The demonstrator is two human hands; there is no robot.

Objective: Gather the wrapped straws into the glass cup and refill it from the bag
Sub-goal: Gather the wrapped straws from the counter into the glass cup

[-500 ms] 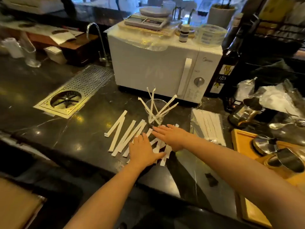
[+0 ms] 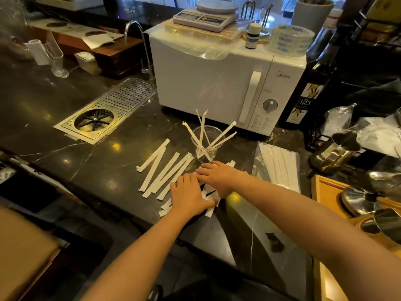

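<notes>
Both hands are lying flat on the scattered straws near the middle of the frame. The left hand point(image 2: 189, 197) is pressing palm-down with fingers spread over the lower end of the pile, open and gripping nothing. The right hand point(image 2: 219, 178), just above and to the right of it, is likewise lying open with fingers reaching leftward across the wrappers, and nothing is pinched in it that can be seen. The two are nearly touching at the fingertips, so the person is probably raking the loose pieces together into one bundle.

The wrapped straws point(image 2: 165, 170) are lying fanned out on the dark bench point(image 2: 104, 170), most of them left of the hands, some hidden under the palms. The glass cup point(image 2: 206, 144) is standing just above the right hand, in front of the white microwave point(image 2: 217, 83), and is already holding a handful of straws leaning at loose angles. The bag point(image 2: 280, 166) of fresh straws is lying flat at centre right, beside the right forearm, apparently not yet drawn from.

Judging from this, the task is sitting at an early stage: a few straws are in, roughly a dozen are waiting on the bench, and the refill is still to come.
</notes>
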